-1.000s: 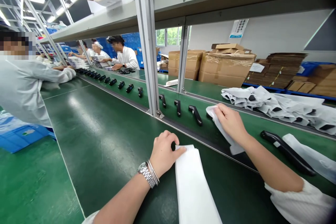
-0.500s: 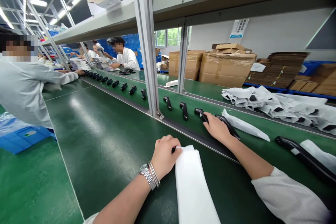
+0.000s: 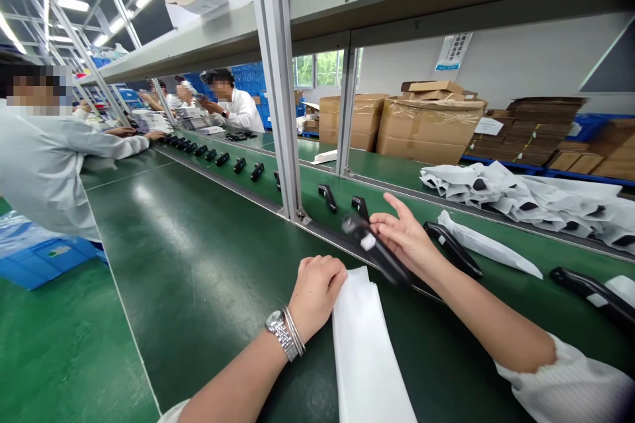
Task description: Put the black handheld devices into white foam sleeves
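My left hand (image 3: 316, 289), with a silver wristwatch on its wrist, is curled against the left edge of a stack of white foam sleeves (image 3: 364, 350). Its fingertips appear to pinch that edge. My right hand (image 3: 404, 238) is above the metal belt rail with its fingers spread. Beneath those fingers, a black handheld barcode scanner (image 3: 374, 248) lies across the rail, blurred by motion. I cannot tell whether my palm touches it. To the right, another black scanner (image 3: 452, 250) lies next to a white foam sleeve (image 3: 489, 244).
Several black scanners (image 3: 223, 158) line the green conveyor belt (image 3: 501, 258), with a pile of sleeved items (image 3: 520, 198) beyond. A co-worker in a pale shirt (image 3: 44, 172) leans over the green bench (image 3: 198, 244). Aluminium posts (image 3: 278, 92) rise from the rail; cardboard boxes (image 3: 429, 129) stand behind.
My right hand has left its place on the scanner and opened, and that scanner has moved left and nearer across the rail. The items on the belt have shifted right.
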The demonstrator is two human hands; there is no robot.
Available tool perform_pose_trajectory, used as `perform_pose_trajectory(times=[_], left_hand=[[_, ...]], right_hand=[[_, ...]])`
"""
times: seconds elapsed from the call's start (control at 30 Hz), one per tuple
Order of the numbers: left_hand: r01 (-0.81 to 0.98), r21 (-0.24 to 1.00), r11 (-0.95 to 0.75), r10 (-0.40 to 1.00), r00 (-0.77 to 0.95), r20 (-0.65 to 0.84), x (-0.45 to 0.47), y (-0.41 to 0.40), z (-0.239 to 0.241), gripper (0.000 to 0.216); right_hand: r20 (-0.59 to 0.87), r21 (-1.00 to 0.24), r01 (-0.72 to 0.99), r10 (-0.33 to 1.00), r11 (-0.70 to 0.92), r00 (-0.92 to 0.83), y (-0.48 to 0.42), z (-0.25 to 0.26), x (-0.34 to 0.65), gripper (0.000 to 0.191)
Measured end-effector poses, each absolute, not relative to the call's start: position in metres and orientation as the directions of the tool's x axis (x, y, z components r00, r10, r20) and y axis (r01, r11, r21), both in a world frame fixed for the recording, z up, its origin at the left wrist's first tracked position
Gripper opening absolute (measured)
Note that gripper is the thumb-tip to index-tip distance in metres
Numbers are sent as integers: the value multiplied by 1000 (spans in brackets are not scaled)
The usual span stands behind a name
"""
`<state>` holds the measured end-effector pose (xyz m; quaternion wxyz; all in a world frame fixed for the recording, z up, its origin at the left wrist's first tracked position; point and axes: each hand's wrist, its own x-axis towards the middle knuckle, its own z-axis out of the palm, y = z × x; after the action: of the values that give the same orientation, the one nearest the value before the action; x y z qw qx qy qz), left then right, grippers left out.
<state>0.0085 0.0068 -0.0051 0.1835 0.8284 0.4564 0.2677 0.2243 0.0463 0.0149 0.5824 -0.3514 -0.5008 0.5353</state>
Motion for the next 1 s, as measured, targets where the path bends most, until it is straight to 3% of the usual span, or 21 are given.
perform_pose_trajectory(times=[0.07,0.2,0.3,0.4,0.5,0.6,0.7,0.87,1.0], left_hand=[[664,539,-519,852,450,267,9,6,-7,24],[667,544,-509,856,458,239,10,5,-10,24],[678,547,-491,867,441,232,10,6,-9,25],[681,545,-489,869,437,233,9,8,-8,26],[671,552,-496,864,443,238,9,10,-7,26],[650,567,-506,858,449,250,8,9,-7,27],[620,586,-521,849,451,276,8,6,-6,21],[617,575,-538,842,433,323,7,5,-4,17],[612,560,-558,829,443,341,7,5,-1,20]], right_hand=[[202,-965,-199,967,170,-155,42,10,215,67],[185,-967,128,954,219,-236,37,-1,205,31],[174,-886,376,946,272,-274,20,13,205,23],[149,-618,704,932,350,-332,-13,38,218,20],[83,-311,894,947,321,-311,-52,47,238,32],[-49,-197,959,975,203,-216,-86,31,258,38],[-156,-257,962,979,90,-133,-110,4,271,41],[-164,-477,879,984,-20,-67,-125,-17,275,31],[-139,-771,635,986,-53,-87,-110,-7,272,31]])
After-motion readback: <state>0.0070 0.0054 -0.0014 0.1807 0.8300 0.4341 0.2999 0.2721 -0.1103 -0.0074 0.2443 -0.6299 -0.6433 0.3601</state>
